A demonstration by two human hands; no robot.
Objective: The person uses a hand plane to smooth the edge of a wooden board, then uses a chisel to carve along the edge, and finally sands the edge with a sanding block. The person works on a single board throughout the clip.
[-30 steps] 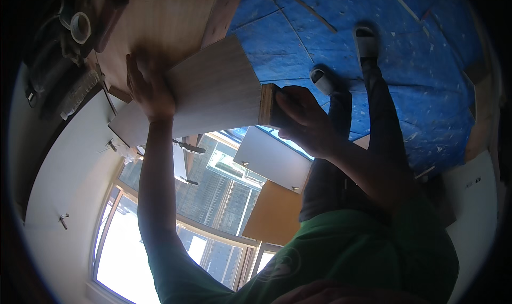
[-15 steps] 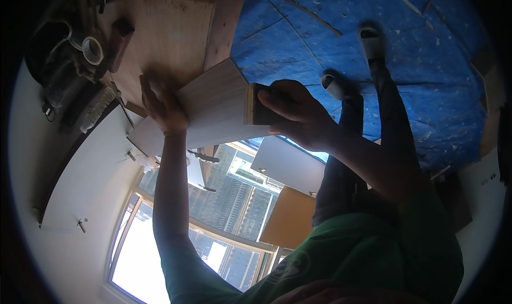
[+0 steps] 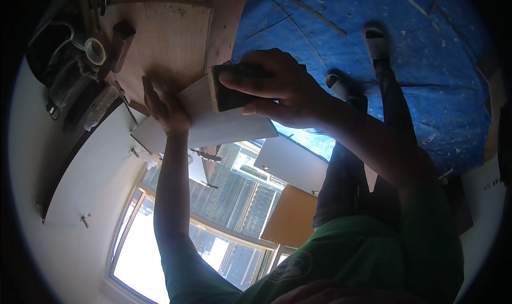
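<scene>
A flat grey-brown wooden board point(image 3: 234, 127) lies at a slant over the corner of a plywood work surface point(image 3: 160, 42). My left hand point(image 3: 164, 111) rests on the board's left part with its fingers stretched out. In my right hand point(image 3: 288, 88) is a dark sanding block point(image 3: 237, 95) with a pale edge, gripped between thumb and fingers. The block is over the board's right part, its underside hidden, so I cannot tell whether it touches.
A blue sheet point(image 3: 437, 101) covers the floor, with thin wood strips on it. At the left are a tape roll point(image 3: 95, 51), a dark red block point(image 3: 123, 40) and a dark bag point(image 3: 53, 42). White hinged panels point(image 3: 80, 181) and a bright window point(image 3: 141, 245) stand nearby.
My right hand has moved left with the sanding block, from the board's right end to further in over the board. My left hand stays in place on the board.
</scene>
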